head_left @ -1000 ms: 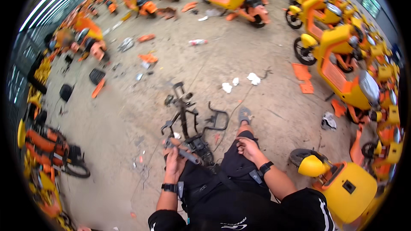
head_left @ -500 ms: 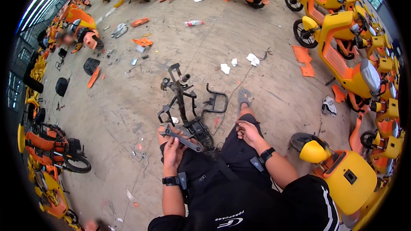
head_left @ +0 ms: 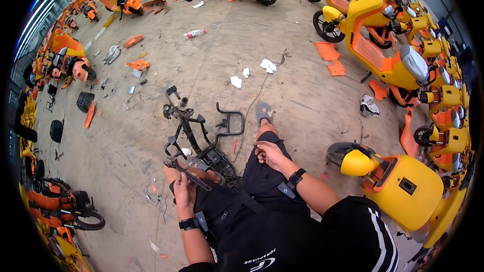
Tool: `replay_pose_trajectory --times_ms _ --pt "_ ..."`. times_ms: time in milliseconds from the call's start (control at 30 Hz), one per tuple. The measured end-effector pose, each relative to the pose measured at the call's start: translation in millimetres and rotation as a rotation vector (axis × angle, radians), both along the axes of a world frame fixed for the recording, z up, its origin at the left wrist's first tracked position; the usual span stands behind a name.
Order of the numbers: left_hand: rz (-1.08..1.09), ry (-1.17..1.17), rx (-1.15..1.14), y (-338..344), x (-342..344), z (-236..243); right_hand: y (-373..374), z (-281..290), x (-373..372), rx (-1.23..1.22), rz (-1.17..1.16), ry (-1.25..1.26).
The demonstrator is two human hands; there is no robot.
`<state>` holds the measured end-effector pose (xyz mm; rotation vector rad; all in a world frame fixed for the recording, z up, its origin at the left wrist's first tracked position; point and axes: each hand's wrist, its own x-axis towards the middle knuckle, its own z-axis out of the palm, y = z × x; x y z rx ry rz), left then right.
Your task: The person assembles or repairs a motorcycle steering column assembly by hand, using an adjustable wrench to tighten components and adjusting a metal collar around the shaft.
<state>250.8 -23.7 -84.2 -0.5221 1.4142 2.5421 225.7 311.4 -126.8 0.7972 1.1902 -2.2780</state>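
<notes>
An adjustable wrench lies in my left hand, whose fingers are closed around its handle; its jaws point up and to the left. My right hand rests on my right thigh, palm turned inward. Its fingers are loosely bent and apart, with nothing seen in them. On the floor before me, between my legs, stands a bare black scooter frame, its steering tube upright. A bent black tube rack sticks out at its right. Cables and dark parts at the frame's lower end are partly hidden by my legs.
A yellow scooter is close on my right, with rows of yellow and orange scooters beyond. Another scooter lies at the left. Orange panels, white crumpled scraps and a bottle litter the floor.
My view has swung to the right, so the floor things sit farther left. My left hand still holds the wrench, now turned a little more steeply; my right hand stays on the thigh.
</notes>
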Motion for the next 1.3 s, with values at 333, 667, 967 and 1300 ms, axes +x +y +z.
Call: replay_pose_trajectory --times_ms 333,667,967,1300 --pt "0.08 -0.028 0.006 10 -3 12 6 1 0 -0.011 -0.014 0.011" --pt "0.085 -0.031 0.022 5 1 3 7 3 6 0.006 -0.025 0.0" --pt "0.116 -0.05 0.029 10 -2 9 12 -10 5 -0.032 -0.026 0.072" --pt "0.059 -0.024 0.024 4 0 8 5 5 3 -0.01 -0.03 0.024"
